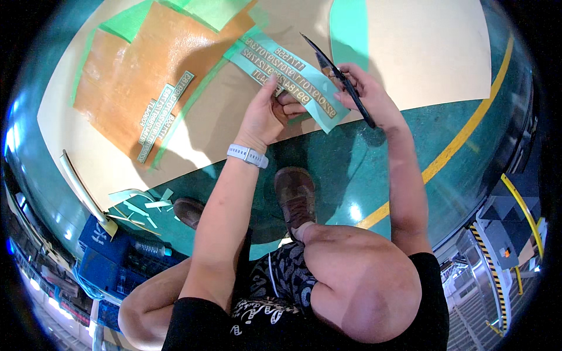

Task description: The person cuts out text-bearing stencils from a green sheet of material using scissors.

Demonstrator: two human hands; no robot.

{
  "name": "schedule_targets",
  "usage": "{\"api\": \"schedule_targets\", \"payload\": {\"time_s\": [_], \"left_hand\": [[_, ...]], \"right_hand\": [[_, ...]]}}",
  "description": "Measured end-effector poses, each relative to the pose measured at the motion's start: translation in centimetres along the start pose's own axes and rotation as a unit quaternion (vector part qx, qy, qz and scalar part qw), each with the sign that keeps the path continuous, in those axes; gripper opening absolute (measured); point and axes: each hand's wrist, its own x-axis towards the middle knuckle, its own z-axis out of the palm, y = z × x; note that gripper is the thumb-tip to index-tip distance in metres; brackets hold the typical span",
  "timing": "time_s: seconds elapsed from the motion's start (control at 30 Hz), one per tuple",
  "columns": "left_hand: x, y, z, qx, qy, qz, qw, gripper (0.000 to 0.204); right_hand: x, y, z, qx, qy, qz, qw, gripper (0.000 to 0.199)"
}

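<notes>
My left hand [266, 114] is closed on a pale green strip [319, 111] printed with rows of mirrored letters and numbers, thumb on top and fingers curled beneath. The strip runs up to the left over the edge of an orange-brown sheet. In my right hand [372, 96] is a pair of black scissors [350, 88], with the blades pointing away and up to the left, above the strip's right side. My right fingertips are close to the strip; whether they touch it I cannot tell. Similar cut lettered strips [164, 120] lie on the orange-brown sheet [126, 76] at the left.
A large tan board [430, 52] spreads on the green floor [328, 187], with green film [349, 29] across it. Narrow green offcuts [155, 205] litter the floor at left, near a dark blue box [102, 237] and a plastic bottle [153, 250]. A yellow line [453, 146] curves at right.
</notes>
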Motion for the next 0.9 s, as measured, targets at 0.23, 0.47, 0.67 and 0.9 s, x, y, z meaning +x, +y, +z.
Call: {"api": "schedule_targets", "payload": {"time_s": [0.23, 0.47, 0.67, 0.9], "left_hand": [[-3.2, 0.5, 6.1, 0.134, 0.028, 0.040, 0.990, 0.036], [-6.5, -2.7, 6.2, 0.033, 0.117, 0.137, 0.983, 0.033], [-4.3, -3.2, 0.9, -0.064, 0.194, 0.129, 0.970, 0.034], [-4.1, -4.4, -0.1, -0.090, 0.190, 0.131, 0.969, 0.034]], "right_hand": [[-1.0, -3.4, -1.5, -0.014, 0.061, 0.004, 0.998, 0.041], [-1.1, -5.3, 1.0, -0.060, 0.170, -0.073, 0.981, 0.042], [-7.3, 0.7, 6.3, 0.282, 0.062, 0.139, 0.947, 0.023], [-10.1, 2.6, 11.5, 0.157, -0.018, 0.159, 0.975, 0.044]]}}
